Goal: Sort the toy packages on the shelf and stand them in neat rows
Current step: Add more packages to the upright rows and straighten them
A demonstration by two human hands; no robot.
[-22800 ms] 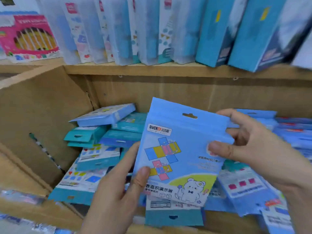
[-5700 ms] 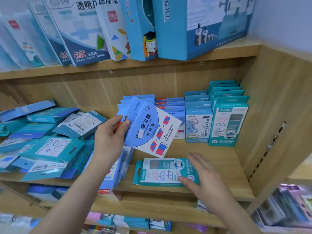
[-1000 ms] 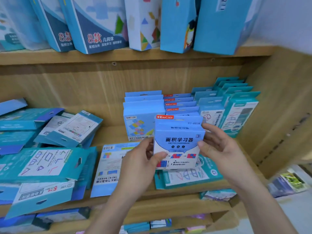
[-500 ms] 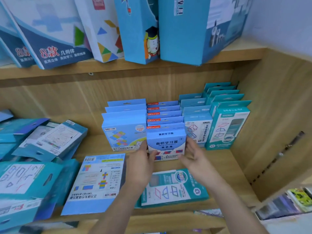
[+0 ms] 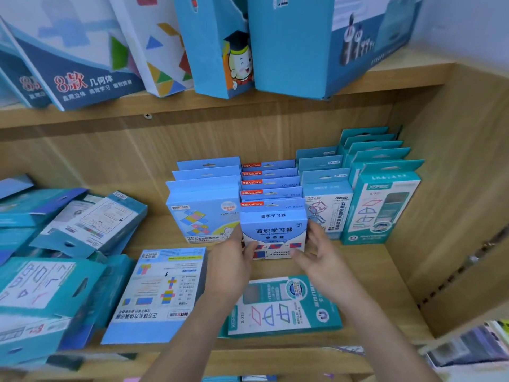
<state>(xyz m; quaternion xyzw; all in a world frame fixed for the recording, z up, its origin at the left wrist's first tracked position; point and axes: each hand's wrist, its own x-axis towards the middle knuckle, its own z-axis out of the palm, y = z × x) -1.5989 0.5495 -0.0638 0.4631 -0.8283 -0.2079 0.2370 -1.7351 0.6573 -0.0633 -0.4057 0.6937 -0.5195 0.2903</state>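
A blue-and-white package with a red top label [image 5: 272, 230] stands upright at the front of its row on the wooden shelf [image 5: 366, 271]. My left hand [image 5: 234, 268] touches its lower left edge with the thumb on its front. At its right side my right hand [image 5: 319, 255] has the fingers spread and barely touching. Left of this row stands a row of light-blue packages [image 5: 203, 216]. To the right stand a blue row [image 5: 327, 208] and a teal row [image 5: 382, 205].
A teal package [image 5: 283, 307] lies flat on the shelf front under my wrists. A light-blue package [image 5: 162, 293] lies face down to its left. A loose heap of teal and blue packages [image 5: 55, 257] fills the left side. Large boxes [image 5: 316, 42] stand on the shelf above.
Both hands carried the blue-and-white package from in front of me to the shelf and set it upright at the front of its row. My right hand's fingers have loosened from it.
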